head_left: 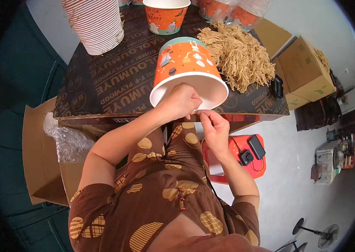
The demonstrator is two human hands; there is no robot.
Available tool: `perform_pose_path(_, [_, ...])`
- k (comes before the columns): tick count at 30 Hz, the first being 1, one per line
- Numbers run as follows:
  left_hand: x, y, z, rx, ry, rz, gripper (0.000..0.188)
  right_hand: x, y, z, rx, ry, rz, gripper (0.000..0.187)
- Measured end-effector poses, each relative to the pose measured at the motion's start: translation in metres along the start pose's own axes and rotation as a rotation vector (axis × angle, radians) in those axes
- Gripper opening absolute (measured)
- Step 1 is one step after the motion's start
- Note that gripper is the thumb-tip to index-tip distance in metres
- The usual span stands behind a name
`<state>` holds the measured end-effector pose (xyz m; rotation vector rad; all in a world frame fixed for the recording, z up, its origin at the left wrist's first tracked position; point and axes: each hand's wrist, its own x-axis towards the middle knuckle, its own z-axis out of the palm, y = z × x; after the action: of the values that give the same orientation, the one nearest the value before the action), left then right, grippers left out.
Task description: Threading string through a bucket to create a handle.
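Nearest, the right hand (214, 128) pinches something too small to tell at the rim of an orange paper bucket with a white inside (188, 71). Left hand (180, 102) grips that rim, tilting the bucket over the dark plywood desk's (110, 80) front edge. Beyond lies a heap of tan string (238, 54).

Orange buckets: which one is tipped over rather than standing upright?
The orange bucket held by the left hand, open mouth toward the person. The other bucket behind it stands upright.
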<state>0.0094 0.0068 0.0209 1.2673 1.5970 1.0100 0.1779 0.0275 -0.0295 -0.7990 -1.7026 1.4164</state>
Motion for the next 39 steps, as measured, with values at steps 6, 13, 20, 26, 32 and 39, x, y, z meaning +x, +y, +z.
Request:
perform_pose_path(6, [0.001, 0.001, 0.0, -0.04, -0.045, -0.008, 0.018, -0.007, -0.014, -0.004, -0.581, 0.072, -0.425, 0.005])
perform_pose_path(13, [0.003, -0.007, -0.003, 0.006, -0.137, -0.007, 0.016, -0.007, -0.013, -0.009, -0.305, 0.077, -0.141, 0.01])
perform_pose_path(20, [-0.002, -0.01, -0.004, 0.023, -0.131, 0.035, 0.017, -0.001, -0.025, -0.004, 0.04, 0.087, 0.138, 0.018])
perform_pose_path(26, [-0.011, -0.001, -0.002, 0.325, -0.119, 0.202, 0.014, 0.003, -0.029, -0.004, 0.096, 0.083, 0.199, 0.017])
perform_pose_path(32, [-0.012, 0.001, 0.002, 0.479, -0.058, 0.22, 0.012, 0.003, -0.025, -0.002, -0.037, 0.099, -0.035, 0.015])
perform_pose_path(39, [-0.009, 0.004, -0.007, 0.332, -0.117, 0.152, 0.012, -0.011, -0.056, -0.005, -0.685, 0.011, -0.853, 0.016])
